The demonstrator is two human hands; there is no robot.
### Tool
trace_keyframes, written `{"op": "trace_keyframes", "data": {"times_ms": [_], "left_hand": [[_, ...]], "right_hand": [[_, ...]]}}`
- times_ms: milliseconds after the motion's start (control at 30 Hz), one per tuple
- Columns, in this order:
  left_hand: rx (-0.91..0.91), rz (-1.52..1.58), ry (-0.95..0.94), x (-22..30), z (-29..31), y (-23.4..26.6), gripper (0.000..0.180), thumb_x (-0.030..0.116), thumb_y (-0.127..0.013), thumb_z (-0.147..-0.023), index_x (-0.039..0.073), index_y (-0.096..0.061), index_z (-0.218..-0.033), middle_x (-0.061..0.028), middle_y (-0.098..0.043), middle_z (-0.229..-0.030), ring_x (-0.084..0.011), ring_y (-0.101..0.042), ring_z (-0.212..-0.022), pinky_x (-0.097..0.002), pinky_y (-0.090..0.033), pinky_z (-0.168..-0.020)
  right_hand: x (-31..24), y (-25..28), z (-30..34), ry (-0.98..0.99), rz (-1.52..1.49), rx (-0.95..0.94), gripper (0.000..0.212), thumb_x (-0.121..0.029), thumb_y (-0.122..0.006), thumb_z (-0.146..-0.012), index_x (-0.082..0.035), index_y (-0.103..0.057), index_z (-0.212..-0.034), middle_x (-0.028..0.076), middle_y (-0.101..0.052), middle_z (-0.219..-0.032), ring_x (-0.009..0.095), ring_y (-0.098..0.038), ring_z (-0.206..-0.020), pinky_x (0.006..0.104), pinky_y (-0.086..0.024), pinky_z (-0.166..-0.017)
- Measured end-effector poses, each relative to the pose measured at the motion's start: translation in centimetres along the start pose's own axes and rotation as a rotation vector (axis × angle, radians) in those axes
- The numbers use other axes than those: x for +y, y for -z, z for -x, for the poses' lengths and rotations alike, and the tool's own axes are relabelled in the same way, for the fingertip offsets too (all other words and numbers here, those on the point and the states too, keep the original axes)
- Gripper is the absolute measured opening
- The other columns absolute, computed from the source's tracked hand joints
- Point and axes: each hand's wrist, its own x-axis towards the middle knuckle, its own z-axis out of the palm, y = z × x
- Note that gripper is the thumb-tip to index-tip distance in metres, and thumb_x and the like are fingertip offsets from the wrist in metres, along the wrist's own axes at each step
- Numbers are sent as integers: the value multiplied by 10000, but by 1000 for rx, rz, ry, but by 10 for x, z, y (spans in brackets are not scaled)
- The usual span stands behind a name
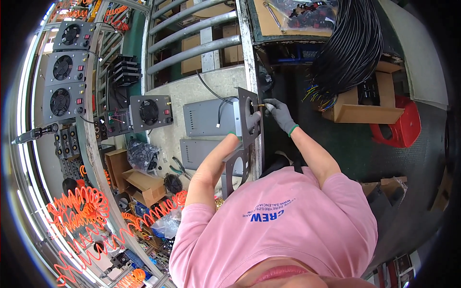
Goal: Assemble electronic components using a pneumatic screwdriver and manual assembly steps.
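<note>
A dark grey metal panel (249,137) with a round opening stands on edge at the bench's right side. My left hand (251,121), in a grey glove with a green cuff, reaches behind this panel and shows partly through the opening; its fingers are mostly hidden. On the panel's right side, my gloved right hand (280,114) pinches a small brass-coloured piece (262,105) against or very near the panel. Left of the panel lies a grey metal cover (209,118) with slots, and a black cable with a white connector (218,125) rests over it.
Nearer me lie a second grey cover (194,152) and pliers (178,167). A panel with a fan (150,110) stands farther left, past it stacked fan units (61,103). Metal rollers (192,47) run beyond the bench. At right are a black cable bundle (353,43) and red stool (408,126).
</note>
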Motion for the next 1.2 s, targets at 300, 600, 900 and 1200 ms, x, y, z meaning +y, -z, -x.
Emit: {"op": "trace_keyframes", "data": {"times_ms": [300,600,900,1200], "left_hand": [[-47,151,159,20,1,-3,652,214,-593,-759,-108,-350,-1272,-276,-436,-1237,-360,-419,-1201,-399,-292,-1042],[-1,153,-110,-91,-10,-22,448,162,-569,-741,-21,-420,-1122,-93,-463,-1018,-174,-464,-982,-331,-413,-873],[-134,151,197,-20,-1,-3,809,164,-564,-750,-118,-159,-1392,-272,-328,-1373,-323,-322,-1307,-378,-271,-1076],[-166,142,274,12,3,6,856,206,-589,-761,-125,-126,-1400,-287,-352,-1353,-324,-347,-1294,-377,-295,-1061]], "right_hand": [[8,2,-7,-73,-232,-34,190,-30,-533,-902,-7,-589,-1082,33,-604,-887,100,-559,-691,240,-482,-653],[-4,-11,0,69,134,-23,217,-27,-566,-878,20,-608,-1086,44,-641,-955,112,-581,-873,252,-471,-796],[-3,-15,-7,-45,103,-41,217,27,-589,-848,44,-601,-1064,85,-645,-1004,134,-587,-938,256,-460,-854],[5,-13,-9,391,647,16,203,-74,-573,-855,-1,-600,-1042,183,-652,-932,311,-639,-868,356,-500,-768]]}}
